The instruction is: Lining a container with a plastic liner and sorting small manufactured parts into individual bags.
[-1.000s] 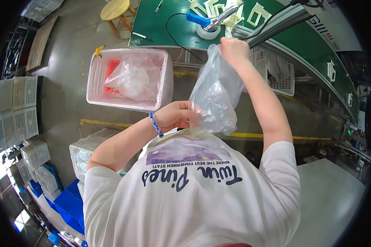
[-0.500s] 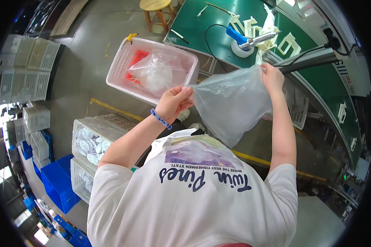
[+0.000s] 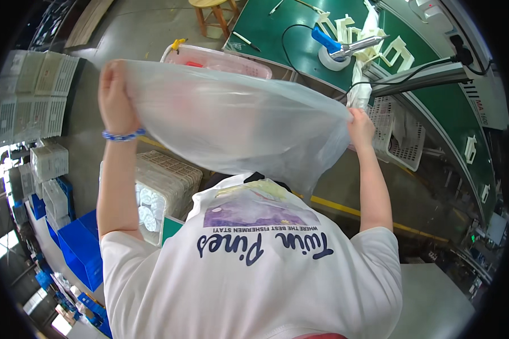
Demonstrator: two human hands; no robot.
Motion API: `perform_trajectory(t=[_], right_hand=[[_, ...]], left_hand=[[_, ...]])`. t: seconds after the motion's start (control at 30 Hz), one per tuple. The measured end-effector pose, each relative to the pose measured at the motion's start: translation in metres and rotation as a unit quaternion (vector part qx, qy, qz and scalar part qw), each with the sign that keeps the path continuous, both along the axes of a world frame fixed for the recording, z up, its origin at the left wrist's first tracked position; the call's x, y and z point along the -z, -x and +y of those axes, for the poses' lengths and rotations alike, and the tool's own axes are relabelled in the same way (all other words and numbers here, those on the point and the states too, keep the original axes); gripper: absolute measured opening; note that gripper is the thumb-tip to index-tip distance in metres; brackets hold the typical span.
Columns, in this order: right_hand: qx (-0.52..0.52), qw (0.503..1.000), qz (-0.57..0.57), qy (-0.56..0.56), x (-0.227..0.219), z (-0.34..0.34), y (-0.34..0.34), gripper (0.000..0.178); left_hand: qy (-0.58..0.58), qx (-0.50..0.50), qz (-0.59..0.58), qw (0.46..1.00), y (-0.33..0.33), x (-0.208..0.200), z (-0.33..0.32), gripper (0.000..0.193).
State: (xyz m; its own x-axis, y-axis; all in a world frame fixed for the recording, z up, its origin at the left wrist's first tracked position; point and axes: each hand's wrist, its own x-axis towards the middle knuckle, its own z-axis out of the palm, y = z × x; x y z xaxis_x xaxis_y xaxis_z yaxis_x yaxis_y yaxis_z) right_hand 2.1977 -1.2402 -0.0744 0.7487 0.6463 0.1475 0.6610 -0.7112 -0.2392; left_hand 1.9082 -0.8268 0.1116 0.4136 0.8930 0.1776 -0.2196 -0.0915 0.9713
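A large translucent plastic bag is stretched wide between my two hands, in front of my chest. My left hand, with a blue beaded bracelet at the wrist, is closed on one end of it, raised at the left. On the right, my right hand pinches the other end near the bench edge. Behind the bag stands a pink plastic crate, mostly hidden now; a bit of red shows inside.
A green workbench carries a blue-handled tool on a cord and several cream plastic frames. At left are a crate of white round parts, a blue bin and stacked crates. A wooden stool stands beyond.
My left hand has swung out to the left and up, spreading the bag across the pink crate. My right hand has come slightly down and left, still gripping the bag.
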Motion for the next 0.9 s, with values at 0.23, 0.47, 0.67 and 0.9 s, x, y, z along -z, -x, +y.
perform_trajectory(t=[0.23,0.47,0.67,0.9], right_hand=[[0.224,0.974,0.013,0.04,0.046,-0.04,0.022,0.012],[0.347,0.935,0.061,-0.046,0.038,0.025,0.097,0.024],[0.298,0.951,0.014,-0.078,-0.029,0.144,0.13,0.029],[0.131,0.987,-0.032,0.09,-0.109,0.276,0.095,0.028]], left_hand=[[-0.037,-0.093,0.026,0.995,0.104,-0.047,0.183,0.022],[0.021,-0.113,0.008,0.993,0.349,0.003,0.538,0.026],[0.137,-0.412,0.069,0.898,0.421,0.052,0.611,0.053],[0.059,-0.386,0.395,0.832,0.477,0.126,0.558,0.033]])
